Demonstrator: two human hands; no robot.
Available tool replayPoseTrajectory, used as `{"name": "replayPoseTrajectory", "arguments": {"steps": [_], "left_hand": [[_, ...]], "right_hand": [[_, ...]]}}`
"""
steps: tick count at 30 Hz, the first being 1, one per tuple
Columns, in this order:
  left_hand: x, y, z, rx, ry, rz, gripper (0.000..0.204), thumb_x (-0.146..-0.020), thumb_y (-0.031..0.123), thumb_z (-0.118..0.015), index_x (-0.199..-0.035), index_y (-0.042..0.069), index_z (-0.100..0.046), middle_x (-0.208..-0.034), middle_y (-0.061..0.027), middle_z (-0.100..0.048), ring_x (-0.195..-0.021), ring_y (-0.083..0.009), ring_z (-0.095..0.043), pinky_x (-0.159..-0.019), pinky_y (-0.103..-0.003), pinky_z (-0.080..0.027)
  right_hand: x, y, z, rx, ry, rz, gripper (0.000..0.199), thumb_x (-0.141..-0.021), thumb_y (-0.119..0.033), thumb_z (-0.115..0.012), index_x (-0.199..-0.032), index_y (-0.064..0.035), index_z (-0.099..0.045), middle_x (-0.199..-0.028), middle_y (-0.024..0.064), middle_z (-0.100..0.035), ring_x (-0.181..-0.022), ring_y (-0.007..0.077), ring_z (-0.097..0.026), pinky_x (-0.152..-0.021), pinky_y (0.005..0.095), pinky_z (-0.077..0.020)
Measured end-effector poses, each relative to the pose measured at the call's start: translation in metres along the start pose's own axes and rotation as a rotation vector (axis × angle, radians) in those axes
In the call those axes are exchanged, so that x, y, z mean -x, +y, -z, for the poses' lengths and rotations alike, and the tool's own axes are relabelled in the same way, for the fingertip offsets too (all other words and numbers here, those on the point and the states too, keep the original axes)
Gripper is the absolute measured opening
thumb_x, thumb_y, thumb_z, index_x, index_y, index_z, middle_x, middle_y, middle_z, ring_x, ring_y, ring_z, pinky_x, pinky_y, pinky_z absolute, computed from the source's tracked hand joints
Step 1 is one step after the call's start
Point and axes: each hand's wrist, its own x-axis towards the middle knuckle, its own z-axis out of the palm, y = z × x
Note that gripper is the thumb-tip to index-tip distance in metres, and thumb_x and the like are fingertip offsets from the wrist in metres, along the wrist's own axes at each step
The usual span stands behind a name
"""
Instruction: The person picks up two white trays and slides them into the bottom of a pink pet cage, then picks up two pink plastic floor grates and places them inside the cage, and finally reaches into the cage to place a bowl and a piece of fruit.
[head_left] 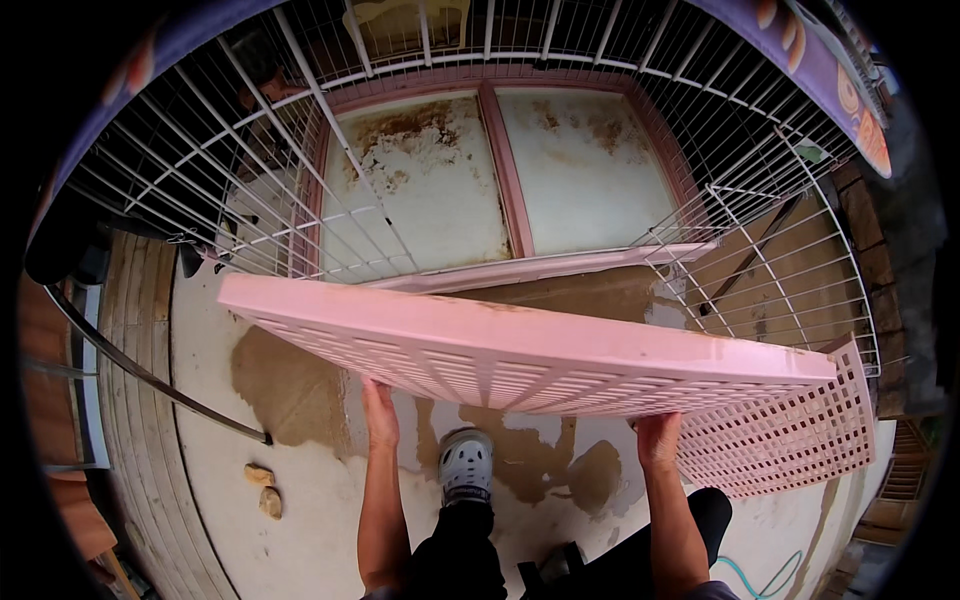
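Wet, stained concrete floor (300, 500) lies under a white wire cage (250, 190) with a soiled tray (440, 190). Both hands grip the near edge of a pink slatted panel (520, 350), left hand (380, 415) and right hand (658, 440) curled beneath it. Its long axis runs left to right, dipping rightward, before the cage opening. Another pink grid panel (790, 430) lies at right.

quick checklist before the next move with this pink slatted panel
1. Left hand under the near edge of the pink slatted panel: ok.
2. Right hand under the same edge: ok.
3. Panel level: not ok, it tilts.
4. Footing: not ok, wet patches around the grey shoe.
5. Second pink grid panel lies on the ground near the right side: not ok.
6. Tray floor of the white wire cage clean: not ok, stained.
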Motion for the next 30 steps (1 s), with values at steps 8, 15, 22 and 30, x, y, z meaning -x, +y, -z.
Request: {"name": "replayPoseTrajectory", "arguments": {"steps": [8, 15, 22, 30], "left_hand": [[-0.011, -0.020, -0.083, 0.122, -0.241, 0.312, 0.062, -0.097, 0.049, -0.033, -0.132, -0.002, -0.039, -0.133, -0.0120, -0.046, -0.123, -0.0205, -0.044, -0.105, -0.035, -0.032], [-0.038, -0.029, -0.103, 0.104, -0.136, 0.461, 0.062, -0.095, 0.052, -0.036, -0.123, -0.001, -0.049, -0.117, -0.0106, -0.058, -0.107, -0.0198, -0.056, -0.092, -0.034, -0.045], [-0.058, -0.042, -0.091, 0.181, -0.165, 0.490, 0.062, -0.096, 0.049, -0.033, -0.136, 0.001, -0.036, -0.136, -0.0109, -0.044, -0.122, -0.0224, -0.046, -0.102, -0.037, -0.037], [-0.087, -0.072, -0.076, 0.198, -0.169, 0.653, 0.053, -0.091, 0.046, -0.051, -0.118, 0.001, -0.054, -0.110, -0.0096, -0.062, -0.096, -0.0208, -0.061, -0.081, -0.036, -0.050]], "right_hand": [[0.042, -0.089, -0.001, 0.132, 0.253, 0.022, 0.064, -0.086, -0.048, -0.058, -0.131, -0.0048, -0.042, -0.133, 0.0047, -0.046, -0.124, 0.0189, -0.041, -0.106, 0.0369, -0.0275], [0.041, -0.110, -0.036, 0.227, 0.297, -0.062, 0.037, -0.097, -0.025, -0.045, -0.124, 0.0003, -0.047, -0.127, 0.0078, -0.050, -0.119, 0.0181, -0.044, -0.104, 0.0339, -0.0283], [-0.006, -0.115, -0.072, 0.280, 0.240, -0.117, 0.032, -0.097, -0.017, -0.043, -0.122, 0.0006, -0.049, -0.116, 0.0063, -0.057, -0.107, 0.0130, -0.050, -0.095, 0.0260, -0.0366], [-0.127, -0.140, -0.089, 0.375, 0.057, -0.280, 0.041, -0.090, -0.011, -0.051, -0.129, 0.0023, -0.045, -0.109, 0.0094, -0.061, -0.097, 0.0158, -0.057, -0.086, 0.0277, -0.0460]]}}
